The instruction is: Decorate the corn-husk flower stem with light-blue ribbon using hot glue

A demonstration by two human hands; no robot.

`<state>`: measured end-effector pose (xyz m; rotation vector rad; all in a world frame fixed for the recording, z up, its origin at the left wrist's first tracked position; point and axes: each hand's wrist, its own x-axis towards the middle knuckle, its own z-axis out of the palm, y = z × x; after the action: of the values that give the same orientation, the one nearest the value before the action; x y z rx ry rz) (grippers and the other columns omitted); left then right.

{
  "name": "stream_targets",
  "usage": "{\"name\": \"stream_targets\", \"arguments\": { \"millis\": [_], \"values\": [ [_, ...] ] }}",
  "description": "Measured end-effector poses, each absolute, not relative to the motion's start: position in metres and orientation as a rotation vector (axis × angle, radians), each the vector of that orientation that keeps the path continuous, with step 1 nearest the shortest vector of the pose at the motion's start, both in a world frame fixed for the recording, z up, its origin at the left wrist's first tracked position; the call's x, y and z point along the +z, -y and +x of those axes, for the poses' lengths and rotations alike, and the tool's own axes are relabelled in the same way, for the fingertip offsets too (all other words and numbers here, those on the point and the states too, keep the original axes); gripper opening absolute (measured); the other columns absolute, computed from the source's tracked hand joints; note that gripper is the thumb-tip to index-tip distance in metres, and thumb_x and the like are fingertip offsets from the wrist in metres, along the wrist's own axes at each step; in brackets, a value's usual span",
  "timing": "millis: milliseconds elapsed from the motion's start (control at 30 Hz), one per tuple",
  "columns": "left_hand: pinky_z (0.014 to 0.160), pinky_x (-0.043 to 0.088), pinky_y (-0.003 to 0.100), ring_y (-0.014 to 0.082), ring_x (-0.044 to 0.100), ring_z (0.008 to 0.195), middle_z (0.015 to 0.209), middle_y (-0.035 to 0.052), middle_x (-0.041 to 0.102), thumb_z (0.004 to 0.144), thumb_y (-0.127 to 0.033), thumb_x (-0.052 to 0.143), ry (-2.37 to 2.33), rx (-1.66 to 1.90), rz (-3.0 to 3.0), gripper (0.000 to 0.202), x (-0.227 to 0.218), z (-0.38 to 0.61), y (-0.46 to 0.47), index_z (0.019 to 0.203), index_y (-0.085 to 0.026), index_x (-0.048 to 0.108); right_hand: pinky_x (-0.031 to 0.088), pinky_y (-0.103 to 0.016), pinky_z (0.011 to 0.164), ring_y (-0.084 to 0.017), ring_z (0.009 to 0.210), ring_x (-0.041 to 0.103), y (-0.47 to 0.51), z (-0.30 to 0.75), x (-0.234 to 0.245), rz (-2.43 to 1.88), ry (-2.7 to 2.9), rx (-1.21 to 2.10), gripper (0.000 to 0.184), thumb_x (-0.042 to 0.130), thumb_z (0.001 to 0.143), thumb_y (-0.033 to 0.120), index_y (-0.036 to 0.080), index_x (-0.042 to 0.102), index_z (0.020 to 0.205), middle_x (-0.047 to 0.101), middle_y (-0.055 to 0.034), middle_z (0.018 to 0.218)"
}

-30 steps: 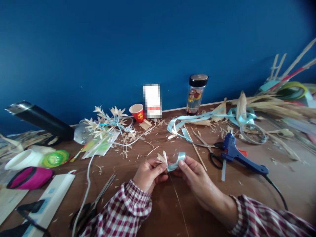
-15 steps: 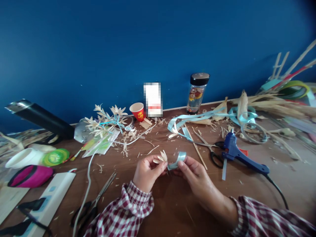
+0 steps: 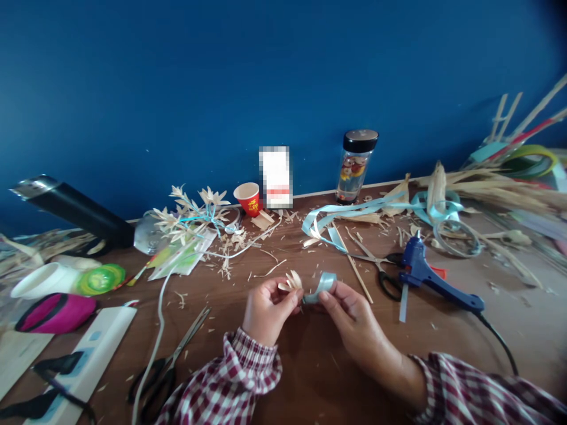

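Observation:
Between thumb and fingers, my left hand (image 3: pixel 271 307) pinches a small cream flower (image 3: pixel 292 281) that looks made of dried husk petals; its base is hidden by the fingertips. My right hand (image 3: pixel 354 319) grips a curl of pale blue ribbon (image 3: pixel 326 280). One end of that ribbon reaches across to the flower's base at my left fingertips. Both hands are close together, a little above the brown table (image 3: pixel 310 378). Behind them lies a longer loop of light blue ribbon (image 3: pixel 354 209). Finished-looking husk flowers on blue stems (image 3: pixel 206 206) stand in a clear glass at the back left.
A blue glue gun (image 3: pixel 420 271) and black-handled scissors (image 3: pixel 387 274) lie to the right. Another pair of scissors (image 3: pixel 170 366), a white cord (image 3: pixel 160 319) and a power strip (image 3: pixel 88 354) are on the left. A red paper cup (image 3: pixel 248 203) and a bottle (image 3: pixel 357 168) stand behind.
My hands have stayed close together, shifting very slightly right in view. The ribbon end between them has turned a little and sits closer against the flower's base.

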<state>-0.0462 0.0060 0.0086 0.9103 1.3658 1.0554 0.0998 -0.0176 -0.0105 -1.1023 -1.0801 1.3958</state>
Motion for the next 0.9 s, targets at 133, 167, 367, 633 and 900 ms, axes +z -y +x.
{"name": "stream_targets", "arguments": {
  "millis": [133,167,367,633,900],
  "values": [
    [0.043,0.043,0.016,0.0081,0.051,0.048,0.054,-0.0015,0.06,0.058,-0.033,0.076,-1.345,0.976,0.976,0.023,0.006,-0.051,-0.01,0.066,-0.014,0.064,0.048,-0.029,0.072,-0.015,0.068,0.052,0.019,0.1,-0.012,-1.133,1.13,1.353,0.015,0.053,0.086,0.033,0.02,0.055,0.078,0.054,0.0001,0.071],
    [0.042,0.042,0.016,0.0077,0.05,0.048,0.054,-0.0014,0.059,0.059,-0.033,0.076,-1.331,0.964,0.987,0.023,0.005,-0.052,-0.01,0.064,-0.014,0.063,0.048,-0.028,0.071,-0.015,0.068,0.051,0.019,0.1,-0.013,-1.132,1.136,1.349,0.016,0.053,0.086,0.034,0.02,0.054,0.078,0.053,0.0004,0.071],
    [0.045,0.044,0.016,0.007,0.051,0.049,0.055,-0.0024,0.058,0.058,-0.031,0.077,-1.304,0.974,0.965,0.024,0.006,-0.052,-0.009,0.064,-0.014,0.062,0.048,-0.028,0.071,-0.014,0.067,0.05,0.02,0.099,-0.014,-1.149,1.15,1.34,0.017,0.053,0.086,0.036,0.02,0.053,0.077,0.052,0.0007,0.07],
    [0.058,0.054,0.021,0.008,0.061,0.057,0.073,0.0003,0.068,0.057,-0.024,0.081,-1.139,0.869,0.61,0.053,0.018,-0.054,-0.01,0.107,-0.019,0.064,0.048,-0.029,0.068,-0.017,0.07,0.057,0.019,0.099,-0.005,-1.127,1.019,1.389,0.02,0.058,0.082,0.039,0.02,0.056,0.079,0.06,-0.0013,0.073],
    [0.064,0.054,0.022,0.0089,0.063,0.064,0.077,-0.0012,0.066,0.053,-0.017,0.082,-1.091,0.892,0.595,0.048,0.013,-0.057,-0.011,0.098,-0.019,0.068,0.049,-0.028,0.069,-0.016,0.07,0.058,0.018,0.097,-0.006,-1.074,0.974,1.41,0.02,0.058,0.082,0.039,0.02,0.059,0.081,0.062,-0.0014,0.074]
  ]
}}
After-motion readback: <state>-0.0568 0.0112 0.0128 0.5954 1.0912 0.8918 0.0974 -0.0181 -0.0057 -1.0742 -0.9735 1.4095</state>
